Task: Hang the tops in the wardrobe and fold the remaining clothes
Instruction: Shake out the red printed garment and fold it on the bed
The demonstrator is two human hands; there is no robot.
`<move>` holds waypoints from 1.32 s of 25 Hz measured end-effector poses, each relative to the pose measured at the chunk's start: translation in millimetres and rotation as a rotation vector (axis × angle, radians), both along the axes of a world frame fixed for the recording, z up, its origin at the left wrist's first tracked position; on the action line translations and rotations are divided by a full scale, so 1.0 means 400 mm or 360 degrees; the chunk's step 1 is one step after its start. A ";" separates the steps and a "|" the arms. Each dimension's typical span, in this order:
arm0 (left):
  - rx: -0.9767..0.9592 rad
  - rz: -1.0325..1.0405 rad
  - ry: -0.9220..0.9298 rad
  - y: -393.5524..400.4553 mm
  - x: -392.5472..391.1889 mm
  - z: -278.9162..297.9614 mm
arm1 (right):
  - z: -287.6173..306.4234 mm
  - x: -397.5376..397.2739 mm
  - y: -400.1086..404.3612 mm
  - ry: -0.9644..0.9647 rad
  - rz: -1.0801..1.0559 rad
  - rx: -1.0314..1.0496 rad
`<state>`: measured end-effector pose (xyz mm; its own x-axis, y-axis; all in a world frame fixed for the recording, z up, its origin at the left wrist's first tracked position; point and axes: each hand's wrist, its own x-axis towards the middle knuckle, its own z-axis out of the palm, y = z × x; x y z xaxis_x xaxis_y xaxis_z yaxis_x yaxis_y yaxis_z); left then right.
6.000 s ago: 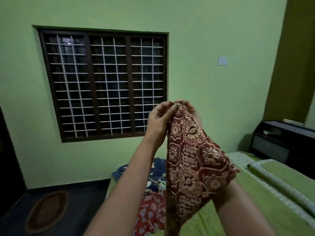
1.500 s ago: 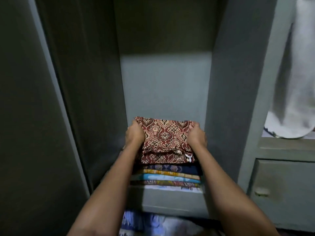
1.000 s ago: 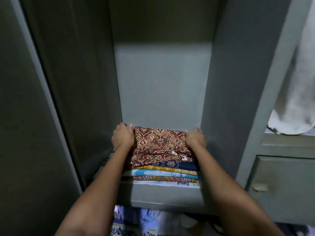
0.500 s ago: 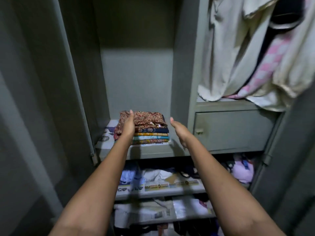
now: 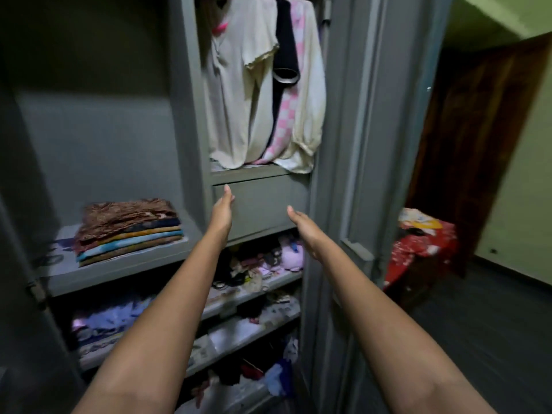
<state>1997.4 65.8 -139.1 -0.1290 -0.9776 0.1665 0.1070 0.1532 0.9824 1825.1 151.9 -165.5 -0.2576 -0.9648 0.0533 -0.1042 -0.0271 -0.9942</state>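
Currently both hands are out in front of the grey wardrobe (image 5: 191, 115), holding nothing. Left hand (image 5: 221, 211) has straight fingers, in front of the closed drawer (image 5: 263, 204). Right hand (image 5: 303, 231) is relaxed and spread, lower and to the right. Folded stack (image 5: 128, 231) sits on the left shelf (image 5: 119, 264), the brown patterned piece (image 5: 125, 213) on top. Tops (image 5: 260, 85) hang in the compartment above the drawer. Lower shelves hold loose clothes (image 5: 260, 264).

Open wardrobe (image 5: 191, 115), folded stack (image 5: 128, 231) shelved — both hands empty
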 end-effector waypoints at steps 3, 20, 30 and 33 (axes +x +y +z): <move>0.0030 -0.0167 0.0025 0.143 -0.154 -0.025 | 0.018 -0.101 0.208 0.0035 -0.0143 -0.0063; 0.0204 -0.1542 -0.0085 1.000 -0.987 -0.024 | -0.034 -0.814 1.345 -0.0011 -0.1457 0.0116; 0.0091 -0.1619 -0.0128 0.926 -1.488 -0.072 | -0.060 -1.228 1.312 -0.0137 -0.1577 0.0161; -0.0005 -0.1588 -0.0080 0.830 -1.697 0.018 | 0.020 -1.440 1.238 -0.0043 -0.1595 0.0091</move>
<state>1318.6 397.8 -131.7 -0.8978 -0.4173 0.1407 0.1463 0.0187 0.9891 1249.2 647.0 -157.4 -0.9531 -0.3027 -0.0042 -0.0302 0.1088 -0.9936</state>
